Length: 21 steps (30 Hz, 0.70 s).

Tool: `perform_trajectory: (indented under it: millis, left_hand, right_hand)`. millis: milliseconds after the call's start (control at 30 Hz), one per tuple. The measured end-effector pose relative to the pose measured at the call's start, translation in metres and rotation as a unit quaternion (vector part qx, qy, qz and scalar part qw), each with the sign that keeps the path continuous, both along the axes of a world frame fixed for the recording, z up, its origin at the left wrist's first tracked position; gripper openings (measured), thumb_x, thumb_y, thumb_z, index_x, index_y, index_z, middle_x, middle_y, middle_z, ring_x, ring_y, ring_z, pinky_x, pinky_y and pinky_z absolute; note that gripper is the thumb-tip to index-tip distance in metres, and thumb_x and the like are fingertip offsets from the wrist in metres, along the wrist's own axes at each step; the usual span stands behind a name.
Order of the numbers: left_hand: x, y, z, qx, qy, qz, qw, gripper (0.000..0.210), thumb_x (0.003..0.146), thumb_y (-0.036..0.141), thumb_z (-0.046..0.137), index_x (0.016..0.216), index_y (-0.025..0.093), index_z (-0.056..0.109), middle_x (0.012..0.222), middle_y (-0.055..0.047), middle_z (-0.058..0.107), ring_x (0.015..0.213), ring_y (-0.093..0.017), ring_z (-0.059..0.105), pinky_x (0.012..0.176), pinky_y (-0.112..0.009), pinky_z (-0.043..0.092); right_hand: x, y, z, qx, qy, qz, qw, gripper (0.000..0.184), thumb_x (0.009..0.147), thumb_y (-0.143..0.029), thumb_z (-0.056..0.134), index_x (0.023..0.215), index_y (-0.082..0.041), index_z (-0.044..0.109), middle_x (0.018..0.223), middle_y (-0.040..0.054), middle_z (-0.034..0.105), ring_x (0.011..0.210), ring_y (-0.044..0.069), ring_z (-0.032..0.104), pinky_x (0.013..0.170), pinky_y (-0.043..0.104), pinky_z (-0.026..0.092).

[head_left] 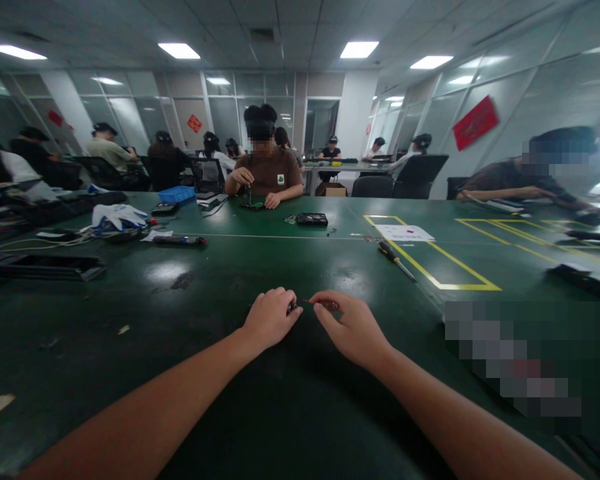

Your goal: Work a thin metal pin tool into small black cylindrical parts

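Note:
My left hand (274,317) is closed just above the green tabletop (300,407), its fingers curled round a small dark piece (292,307) that is mostly hidden. Facing it, my right hand (351,325) is closed too, thumb against fingers. A thin reddish sliver (307,301) pokes from its fingertips toward the left hand. What the right hand grips is too small to name. A narrow gap separates the two hands. Beyond the right hand lies a screwdriver (396,259) with a dark and yellow handle.
Farther back sit a black boxy device (312,219) and a white paper (405,233) beside yellow tape (467,287). At left are gloves (117,219), a pen-like tool (179,241), a blue bin (177,194) and a black frame (45,267). A person (270,167) works opposite.

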<state>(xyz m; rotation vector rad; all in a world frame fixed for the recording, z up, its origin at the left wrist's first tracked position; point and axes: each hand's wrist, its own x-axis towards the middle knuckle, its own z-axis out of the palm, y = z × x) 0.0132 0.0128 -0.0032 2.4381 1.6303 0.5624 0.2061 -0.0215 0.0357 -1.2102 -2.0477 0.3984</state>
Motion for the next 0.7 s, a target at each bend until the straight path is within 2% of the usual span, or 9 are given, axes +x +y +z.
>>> perform_trajectory:
  millis: [133,267,433,567,700]
  left_hand:
    - [-0.004,0.001,0.001,0.027,-0.115,0.005,0.993,0.02,0.094,0.039,0.059,0.088,0.02,0.063,0.089,-0.003,0.064,0.082,-0.02,0.06,0.07,-0.032,0.041]
    - [-0.009,0.0,0.004,0.059,-0.25,0.035,0.966,0.019,0.093,0.035,0.057,0.084,0.019,0.064,0.081,-0.001,0.064,0.075,-0.018,0.059,0.069,-0.031,0.041]
    - [-0.019,0.002,0.008,0.054,-0.344,0.088,0.933,0.023,0.09,0.038,0.058,0.078,0.019,0.064,0.069,0.001,0.06,0.063,-0.015,0.055,0.061,-0.028,0.039]
    - [-0.027,0.008,0.006,0.034,-0.424,0.119,0.897,0.023,0.088,0.036,0.058,0.074,0.019,0.063,0.062,0.002,0.055,0.055,-0.014,0.049,0.053,-0.027,0.034]
    - [-0.032,0.015,0.001,0.008,-0.513,0.133,0.848,0.022,0.086,0.034,0.059,0.069,0.019,0.061,0.056,0.003,0.048,0.051,-0.011,0.042,0.05,-0.025,0.031]
  right_hand:
    - [0.001,0.0,0.0,-0.013,-0.001,0.001,1.0,0.02,0.094,-0.024,0.056,0.101,-0.022,0.075,0.094,0.0046,0.078,0.085,0.022,0.071,0.079,0.036,0.052]
    - [0.002,0.0,0.0,-0.017,0.001,0.001,1.0,0.021,0.094,-0.024,0.056,0.102,-0.021,0.075,0.095,0.0046,0.078,0.085,0.021,0.071,0.08,0.034,0.052]
    - [0.002,0.0,-0.001,-0.011,-0.006,0.004,1.0,0.021,0.095,-0.026,0.057,0.103,-0.021,0.076,0.093,0.0044,0.077,0.082,0.02,0.07,0.077,0.033,0.052]
    - [0.002,0.0,0.001,-0.009,-0.01,0.002,1.0,0.022,0.095,-0.027,0.056,0.102,-0.021,0.076,0.092,0.005,0.077,0.081,0.02,0.07,0.077,0.033,0.052]
    - [0.003,-0.001,0.002,-0.015,-0.012,0.005,1.0,0.021,0.095,-0.026,0.057,0.102,-0.02,0.076,0.092,0.005,0.077,0.081,0.02,0.07,0.077,0.033,0.052]
